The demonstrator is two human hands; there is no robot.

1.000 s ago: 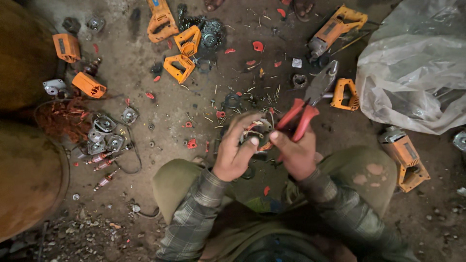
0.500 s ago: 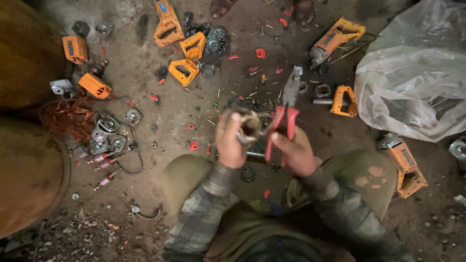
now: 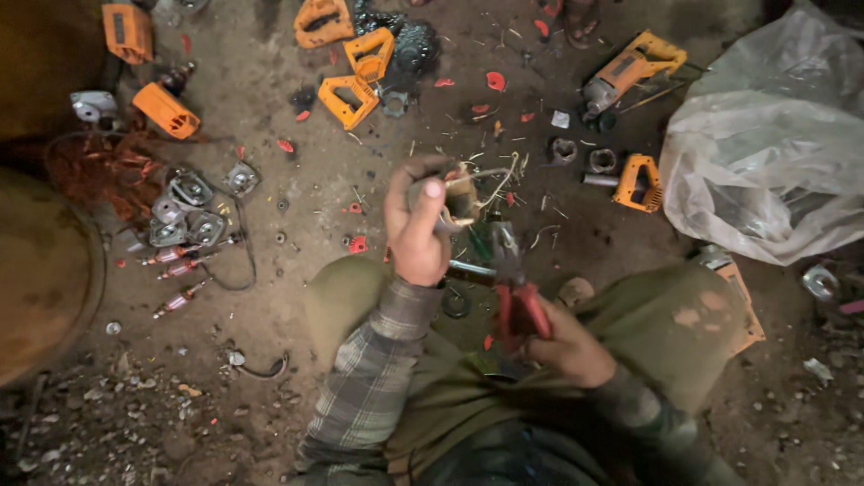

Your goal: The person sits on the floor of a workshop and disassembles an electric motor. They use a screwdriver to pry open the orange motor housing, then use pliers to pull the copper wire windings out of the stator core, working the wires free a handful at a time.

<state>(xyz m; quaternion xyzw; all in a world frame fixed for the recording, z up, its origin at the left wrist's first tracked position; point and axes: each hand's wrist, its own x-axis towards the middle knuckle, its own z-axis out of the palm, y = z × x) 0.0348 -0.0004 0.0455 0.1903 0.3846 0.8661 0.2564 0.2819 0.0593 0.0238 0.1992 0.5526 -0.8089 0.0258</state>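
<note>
The left hand [image 3: 416,229] is gripping a small metal part [image 3: 459,196] with loose wires sticking out of it, fingers closed around it just above the middle of the frame, thumb pointing up. The right hand [image 3: 562,346] is clamped on the red handles of a pair of pliers [image 3: 513,288], lower and right of centre, with the plier nose pointing up toward the part; whether the nose is touching it is too blurred to tell. Both hands are working over the person's knees, which are filling the lower middle of the frame in olive trousers, with plaid sleeves [image 3: 373,378] running down to the bottom edge. Around them, the dirt floor [image 3: 288,315] is carrying scattered scrap: orange tool housings [image 3: 351,63] are lying at the upper centre, an orange power tool [image 3: 630,67] is lying at the upper right, and a crumpled plastic bag [image 3: 765,153] is sitting at the right edge. At the left, a tangle of copper wire [image 3: 90,171] is lying beside grey metal pieces [image 3: 184,211].
</note>
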